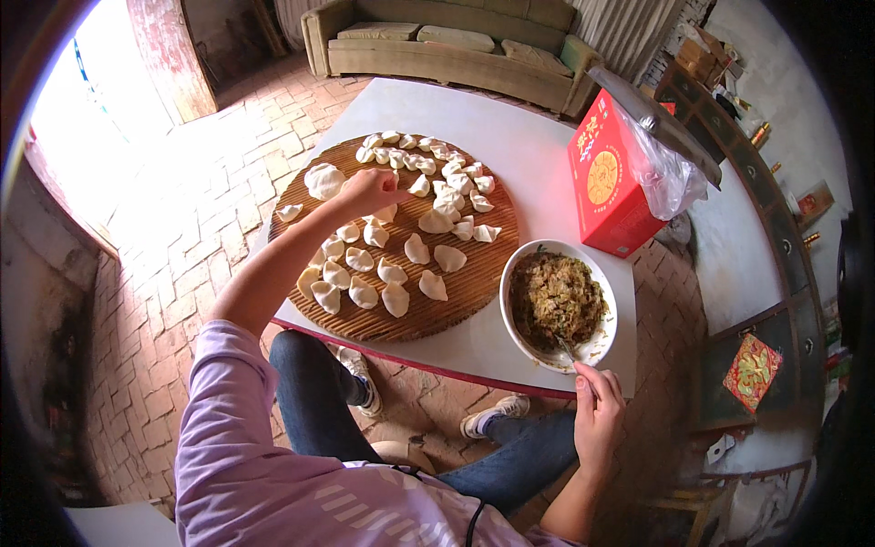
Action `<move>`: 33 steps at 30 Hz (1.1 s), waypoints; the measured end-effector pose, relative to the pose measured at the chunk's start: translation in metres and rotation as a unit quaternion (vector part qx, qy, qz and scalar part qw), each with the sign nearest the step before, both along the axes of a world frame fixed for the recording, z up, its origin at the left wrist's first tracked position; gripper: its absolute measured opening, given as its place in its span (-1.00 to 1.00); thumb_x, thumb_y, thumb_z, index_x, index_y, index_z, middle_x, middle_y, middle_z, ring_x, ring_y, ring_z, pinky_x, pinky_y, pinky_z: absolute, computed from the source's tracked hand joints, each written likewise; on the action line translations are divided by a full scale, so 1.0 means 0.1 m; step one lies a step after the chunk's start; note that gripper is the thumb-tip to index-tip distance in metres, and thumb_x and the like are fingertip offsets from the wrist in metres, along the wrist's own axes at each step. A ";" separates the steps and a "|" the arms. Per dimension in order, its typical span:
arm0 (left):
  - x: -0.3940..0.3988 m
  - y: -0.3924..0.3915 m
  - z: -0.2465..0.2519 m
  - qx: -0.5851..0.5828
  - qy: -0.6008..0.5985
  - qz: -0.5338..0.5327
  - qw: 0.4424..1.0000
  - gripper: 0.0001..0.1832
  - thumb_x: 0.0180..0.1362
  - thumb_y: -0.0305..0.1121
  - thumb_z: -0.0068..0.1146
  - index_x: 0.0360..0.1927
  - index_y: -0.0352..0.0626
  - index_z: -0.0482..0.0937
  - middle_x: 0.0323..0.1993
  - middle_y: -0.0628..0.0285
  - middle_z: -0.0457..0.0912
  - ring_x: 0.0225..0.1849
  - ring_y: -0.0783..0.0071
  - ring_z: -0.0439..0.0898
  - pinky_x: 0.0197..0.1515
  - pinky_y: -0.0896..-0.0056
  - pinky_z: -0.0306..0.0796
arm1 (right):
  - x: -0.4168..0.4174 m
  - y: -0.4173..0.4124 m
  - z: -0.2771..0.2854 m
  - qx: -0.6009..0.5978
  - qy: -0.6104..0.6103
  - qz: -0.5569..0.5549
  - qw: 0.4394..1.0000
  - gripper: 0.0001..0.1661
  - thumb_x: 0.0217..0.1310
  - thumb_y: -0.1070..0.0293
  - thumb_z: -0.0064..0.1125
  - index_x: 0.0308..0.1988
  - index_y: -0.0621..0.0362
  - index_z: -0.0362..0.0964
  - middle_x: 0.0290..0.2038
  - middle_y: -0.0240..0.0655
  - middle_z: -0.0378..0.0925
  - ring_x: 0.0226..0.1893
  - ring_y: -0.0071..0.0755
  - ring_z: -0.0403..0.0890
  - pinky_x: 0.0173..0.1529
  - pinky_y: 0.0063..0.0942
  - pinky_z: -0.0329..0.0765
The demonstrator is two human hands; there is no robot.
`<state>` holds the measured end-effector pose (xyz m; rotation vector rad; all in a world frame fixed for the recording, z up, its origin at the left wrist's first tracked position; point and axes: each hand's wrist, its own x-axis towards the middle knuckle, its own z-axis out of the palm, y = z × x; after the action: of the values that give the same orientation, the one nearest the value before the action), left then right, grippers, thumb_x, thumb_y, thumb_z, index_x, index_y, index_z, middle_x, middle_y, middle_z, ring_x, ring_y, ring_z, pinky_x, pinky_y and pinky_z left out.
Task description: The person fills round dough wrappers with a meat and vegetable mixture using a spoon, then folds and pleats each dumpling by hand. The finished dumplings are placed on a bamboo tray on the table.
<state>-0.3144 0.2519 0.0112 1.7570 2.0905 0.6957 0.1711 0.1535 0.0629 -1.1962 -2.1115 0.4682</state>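
My left hand point(372, 191) is over the round woven board point(478, 301), among white dumplings point(363, 292); a pale dough piece shows just below its fingers, and whether they grip anything is hidden. A stack of flat dough wrappers point(325, 181) lies to its left. At the near right of the table, my right hand point(599, 403) pinches the handle end of a metal utensil point(566, 347). The utensil's other end is sunk in chopped filling point(557, 294) inside a white bowl point(506, 301). Pleated dumplings cover much of the board's far side and its near left.
A red box point(605, 184) with a clear plastic bag point(666, 171) on top stands at the right edge of the white table point(526, 157). Beyond the table is a sofa point(451, 58). Dark cabinets point(759, 369) line the right side.
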 end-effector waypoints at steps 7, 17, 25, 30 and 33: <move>0.22 -0.09 0.16 0.142 0.101 0.072 0.982 -0.54 -0.09 -0.62 0.21 -0.03 -0.19 0.49 -0.01 -0.01 0.40 -0.12 0.09 0.56 -0.17 0.18 0.58 | 0.04 0.05 0.11 0.010 0.015 0.003 1.000 -0.84 0.28 0.48 0.04 -0.21 0.24 0.54 -0.36 -0.23 0.51 -0.29 -0.21 0.53 -0.21 -0.35 0.47; 0.55 -0.67 0.58 0.047 -0.196 0.040 0.979 -0.72 0.04 -0.55 0.19 -0.12 -0.24 0.55 -0.14 0.17 0.60 -0.17 0.38 0.59 -0.14 0.39 0.51 | 0.22 0.36 0.25 0.092 -0.092 0.102 0.986 -0.88 0.12 0.56 0.15 -0.26 0.26 0.51 -0.37 -0.22 0.53 -0.31 -0.18 0.54 -0.21 -0.30 0.50; 1.97 -1.38 0.19 -0.154 -0.745 0.043 0.647 -0.68 0.27 -0.35 0.01 0.01 -0.35 0.44 -0.09 -0.04 0.61 -0.07 0.15 0.64 0.07 0.16 0.52 | 0.05 0.47 0.29 0.000 0.005 0.188 0.982 -0.84 0.08 0.59 0.17 -0.25 0.25 0.54 -0.39 -0.18 0.53 -0.32 -0.15 0.55 -0.20 -0.29 0.52; 2.49 -1.48 -0.14 -0.199 -0.791 0.047 0.577 -0.60 0.34 -0.26 -0.10 0.12 -0.35 0.40 0.04 -0.01 0.56 0.09 0.23 0.56 0.20 0.25 0.41 | -0.20 0.59 0.24 0.060 -0.006 0.242 0.969 -0.78 0.05 0.59 0.20 -0.20 0.25 0.53 -0.37 -0.21 0.54 -0.32 -0.18 0.53 -0.20 -0.32 0.51; 2.58 -1.46 -0.11 -0.199 -0.823 0.042 0.531 -0.58 0.38 -0.26 -0.18 0.17 -0.37 0.31 0.13 0.01 0.48 0.15 0.22 0.50 0.24 0.19 0.37 | -0.25 0.58 0.19 0.121 -0.053 0.272 0.953 -0.77 0.07 0.53 0.22 -0.20 0.30 0.51 -0.37 -0.20 0.53 -0.32 -0.16 0.51 -0.19 -0.31 0.51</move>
<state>-0.0563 0.1058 0.0004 0.1362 0.7097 1.0659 0.1458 0.2119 0.0822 -0.4997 -2.5026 0.3708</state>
